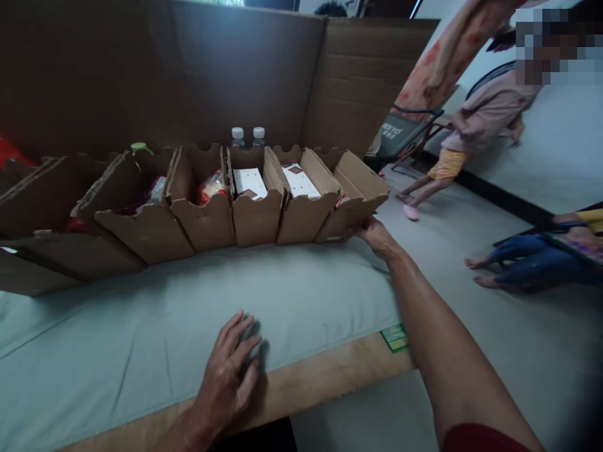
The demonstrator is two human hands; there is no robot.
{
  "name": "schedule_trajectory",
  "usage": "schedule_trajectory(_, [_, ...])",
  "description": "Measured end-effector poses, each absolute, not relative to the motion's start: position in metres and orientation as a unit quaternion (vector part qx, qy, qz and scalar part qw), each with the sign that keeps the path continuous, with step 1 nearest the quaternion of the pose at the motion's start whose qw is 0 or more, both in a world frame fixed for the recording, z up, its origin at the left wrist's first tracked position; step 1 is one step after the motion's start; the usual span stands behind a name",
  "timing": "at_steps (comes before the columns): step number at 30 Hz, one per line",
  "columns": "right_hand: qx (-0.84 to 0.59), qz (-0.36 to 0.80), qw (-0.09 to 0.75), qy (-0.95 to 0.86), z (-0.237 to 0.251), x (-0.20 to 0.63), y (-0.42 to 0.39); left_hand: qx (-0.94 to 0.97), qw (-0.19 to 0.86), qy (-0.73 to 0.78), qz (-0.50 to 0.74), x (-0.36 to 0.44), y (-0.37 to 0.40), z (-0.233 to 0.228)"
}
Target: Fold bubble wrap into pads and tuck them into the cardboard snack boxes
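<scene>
Right hand [377, 235]: arm stretched far forward, fingers curled onto the front right corner of the rightmost cardboard box [351, 194], touching it; how firmly they close on it cannot be told.
Left hand [230, 370]: flat and spread, palm down, holding nothing, resting on the near edge of the grey-green cloth [188, 307] where it meets the wooden edge [325, 376].
Cardboard boxes: seven open-topped ones in a curved row on the cloth, side walls touching or nearly so; the two at far left are partly cut off and dim.
Rightmost box: at the right end of the row, by the cloth's right edge; little of its contents shows.
White cartons: two, one in the third box from the right [252, 198], one in the second from the right [301, 194], each with a small dark mark on top.
Packets: two reddish-yellow ones, one each in the next two boxes to the left; details blurred.
Bottles: two with white caps [247, 134], standing side by side just behind the middle boxes.
Green cap [139, 147]: one, behind the boxes on the left.
Backing: large cardboard sheet [211, 69] upright behind the row.
Green label [394, 338]: one, on the wooden edge below the right arm.
Other people: two on the floor at right, one crouched near a folding chair [405, 135], one with legs in blue stretched out, bare feet showing.
</scene>
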State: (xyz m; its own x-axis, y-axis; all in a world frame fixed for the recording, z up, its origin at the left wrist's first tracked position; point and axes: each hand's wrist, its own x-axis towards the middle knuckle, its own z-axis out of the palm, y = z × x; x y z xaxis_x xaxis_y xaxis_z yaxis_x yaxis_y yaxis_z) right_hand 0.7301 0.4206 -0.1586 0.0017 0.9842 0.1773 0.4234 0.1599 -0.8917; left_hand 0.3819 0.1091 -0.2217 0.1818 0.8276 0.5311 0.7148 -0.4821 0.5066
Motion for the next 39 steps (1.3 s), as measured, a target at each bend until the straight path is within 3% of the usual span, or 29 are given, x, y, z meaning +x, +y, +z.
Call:
schedule_trajectory(3, [-0.571, 0.285, 0.451, -0.624, -0.16, 0.731, 0.421, 0.76, 0.077, 0.509, 0.396, 0.382, 0.11, -0.223])
schedule_trajectory(9, [-0.592, 0.101, 0.537, -0.593, -0.131, 0.714, 0.366, 0.75, 0.102, 0.508, 0.411, 0.383, 0.111, -0.222])
schedule_trajectory(11, [-0.551, 0.083, 0.49, -0.671, -0.113, 0.683, 0.351, 0.747, 0.112, 0.51, 0.411, 0.383, 0.111, -0.222])
schedule_trajectory(15, [-0.543, 0.043, 0.281, -0.79, -0.079, 0.614, 0.358, 0.744, 0.115, 0.509, 0.418, 0.383, 0.11, -0.223])
schedule_trajectory(17, [-0.565, 0.019, 0.217, -0.796, -0.068, 0.596, 0.368, 0.738, 0.107, 0.506, 0.433, 0.383, 0.111, -0.225])
schedule_trajectory(24, [-0.559, 0.029, 0.199, -0.804, -0.059, 0.611, 0.321, 0.722, 0.077, 0.502, 0.469, 0.382, 0.11, -0.221])
schedule_trajectory(30, [-0.529, 0.143, 0.263, -0.794, -0.06, 0.59, 0.173, 0.705, 0.112, 0.5, 0.49, 0.375, 0.073, -0.197])
schedule_trajectory(34, [-0.384, 0.229, 0.31, -0.839, -0.045, 0.575, 0.09, 0.689, 0.116, 0.506, 0.506, 0.362, 0.049, -0.188])
schedule_trajectory(39, [-0.476, 0.121, 0.648, -0.582, -0.056, 0.63, 0.15, 0.674, 0.156, 0.516, 0.505, 0.365, 0.046, -0.186])
